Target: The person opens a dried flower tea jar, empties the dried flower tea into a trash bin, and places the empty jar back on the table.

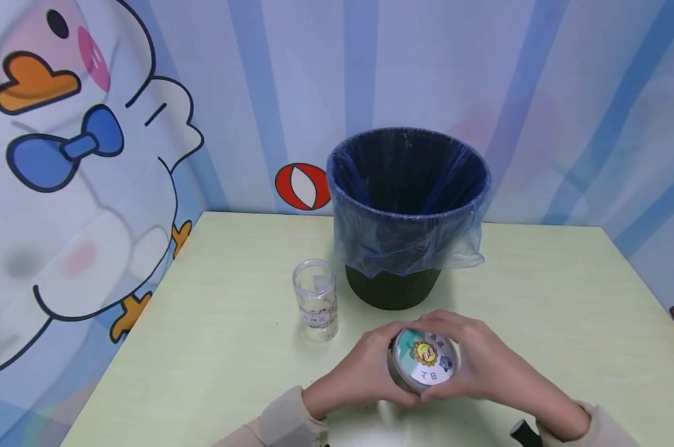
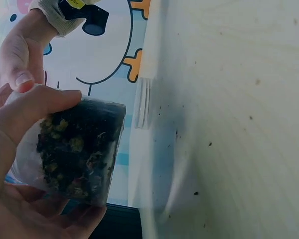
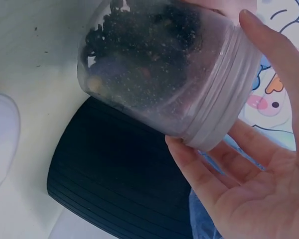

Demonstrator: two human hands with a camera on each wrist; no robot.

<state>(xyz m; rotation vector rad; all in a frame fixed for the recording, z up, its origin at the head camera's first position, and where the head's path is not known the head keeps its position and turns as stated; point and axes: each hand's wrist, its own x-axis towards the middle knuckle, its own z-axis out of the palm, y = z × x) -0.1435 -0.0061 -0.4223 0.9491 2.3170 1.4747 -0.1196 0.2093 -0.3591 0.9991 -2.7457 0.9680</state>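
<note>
The left hand (image 1: 364,367) grips a jar (image 3: 154,64) of dark dried bits (image 2: 77,154), the right hand (image 1: 476,355) its lid (image 1: 426,359); beyond the hands stand a clear container (image 1: 316,301) and lined bin (image 1: 392,288).

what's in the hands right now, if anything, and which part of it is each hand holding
A clear lidded jar: the left hand grips it round the body, and the right hand holds it round the lid.

Beige sleeves (image 1: 283,417), ribbed cuff (image 2: 51,16), black wrist camera (image 2: 95,21)
</note>
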